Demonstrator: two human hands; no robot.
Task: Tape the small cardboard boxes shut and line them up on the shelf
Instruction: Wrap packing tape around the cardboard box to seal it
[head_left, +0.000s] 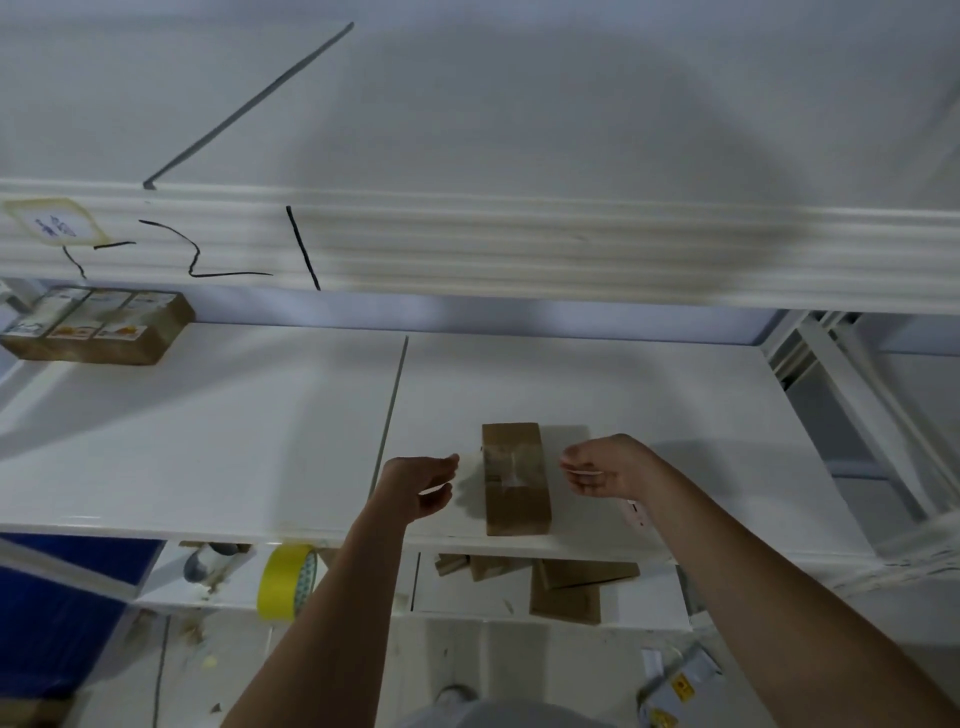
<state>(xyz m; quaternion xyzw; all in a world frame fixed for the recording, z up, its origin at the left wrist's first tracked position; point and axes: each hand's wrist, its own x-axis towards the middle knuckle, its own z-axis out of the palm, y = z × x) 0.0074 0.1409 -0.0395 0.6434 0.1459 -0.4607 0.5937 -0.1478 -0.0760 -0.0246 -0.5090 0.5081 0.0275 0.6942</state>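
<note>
A white shelf (208, 441) carries one taped cardboard box (515, 478) near its front edge. The left hand (418, 486) and right hand (605, 467) hover either side of the box, fingers loosely curled, holding nothing. Placing looks finished; next another box needs taping, probably with the yellow tape roll (285, 582) below the box. Motion blur hides finger detail.

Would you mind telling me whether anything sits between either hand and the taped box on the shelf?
Nothing visible does. The left hand and right hand flank the taped box, with only bare shelf between.
</note>
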